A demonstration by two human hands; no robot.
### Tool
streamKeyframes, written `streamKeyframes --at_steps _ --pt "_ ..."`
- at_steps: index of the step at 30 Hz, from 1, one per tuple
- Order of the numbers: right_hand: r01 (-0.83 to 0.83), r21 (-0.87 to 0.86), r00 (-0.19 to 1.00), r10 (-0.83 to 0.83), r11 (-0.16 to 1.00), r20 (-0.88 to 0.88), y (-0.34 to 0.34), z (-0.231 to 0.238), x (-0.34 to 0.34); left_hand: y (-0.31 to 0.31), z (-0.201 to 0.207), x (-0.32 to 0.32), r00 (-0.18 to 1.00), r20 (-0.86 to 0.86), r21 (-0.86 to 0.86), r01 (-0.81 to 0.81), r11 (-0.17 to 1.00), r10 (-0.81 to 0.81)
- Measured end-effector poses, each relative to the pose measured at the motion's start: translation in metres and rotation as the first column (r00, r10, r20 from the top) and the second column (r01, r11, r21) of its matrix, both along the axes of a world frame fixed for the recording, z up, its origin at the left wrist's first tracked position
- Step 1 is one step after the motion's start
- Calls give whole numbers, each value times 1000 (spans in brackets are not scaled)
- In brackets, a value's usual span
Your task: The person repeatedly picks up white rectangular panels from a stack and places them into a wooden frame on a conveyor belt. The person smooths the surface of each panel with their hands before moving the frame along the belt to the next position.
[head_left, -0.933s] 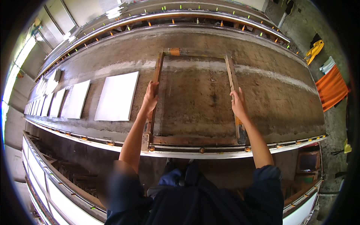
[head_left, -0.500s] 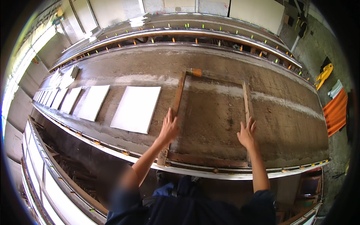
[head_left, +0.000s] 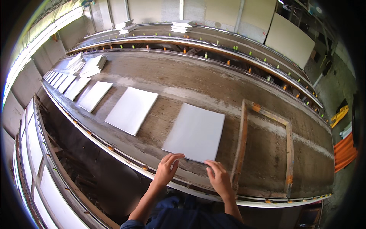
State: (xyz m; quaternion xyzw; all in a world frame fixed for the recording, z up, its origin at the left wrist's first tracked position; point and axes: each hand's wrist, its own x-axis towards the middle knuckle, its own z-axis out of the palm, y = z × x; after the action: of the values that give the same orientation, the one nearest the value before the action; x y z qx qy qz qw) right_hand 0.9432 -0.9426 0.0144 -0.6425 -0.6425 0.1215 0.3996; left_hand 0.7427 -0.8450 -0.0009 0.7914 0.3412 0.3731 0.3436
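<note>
A white rectangular sheet (head_left: pixel 196 131) lies flat on the long brown-stained table (head_left: pixel 177 74) in front of me. My left hand (head_left: pixel 166 170) is at its near edge, fingers stretched out and thumb apart. By the same edge, close to the near right corner, my right hand (head_left: pixel 219 177) has its fingers bent and the thumb spread from them. Both sets of fingertips reach the edge or just short of it; I cannot tell whether they touch. To the right of the sheet, a wooden frame (head_left: pixel 241 143) with orange patches rests on the table, enclosing bare tabletop.
A row of similar white sheets (head_left: pixel 131 110) runs away to the left, with stacks of white sheets (head_left: pixel 93 66) behind it. Small clips (head_left: pixel 145 167) line the table's rail. Another long table (head_left: pixel 152 39) stands beyond. Orange cloth (head_left: pixel 345 154) hangs at the right.
Both hands have left the sides of the wooden frame and moved to the near edge of the white sheet on its left. My view has turned left.
</note>
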Motion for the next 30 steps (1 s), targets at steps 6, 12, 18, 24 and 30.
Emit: streamKeyframes --at_steps 6,12,18,24,30 --pt "-184 -21 983 183 983 -23 50 3 -62 26 -9 -57 996 24 -8 -85 996 86" --pt "-266 -87 964 265 960 -22 73 -1 -76 30 13 -69 996 87 -131 -11 991 22" --pt "-289 -110 952 273 951 -140 89 0 -84 56 25 -116 982 27 -13 -189 982 189" --pt "-300 -2 949 299 954 -102 126 0 -112 100 32 -178 945 39 -12 -323 946 323" --pt "-436 -37 899 432 899 -73 197 15 -206 181 21 -279 937 -32 206 -333 920 347"
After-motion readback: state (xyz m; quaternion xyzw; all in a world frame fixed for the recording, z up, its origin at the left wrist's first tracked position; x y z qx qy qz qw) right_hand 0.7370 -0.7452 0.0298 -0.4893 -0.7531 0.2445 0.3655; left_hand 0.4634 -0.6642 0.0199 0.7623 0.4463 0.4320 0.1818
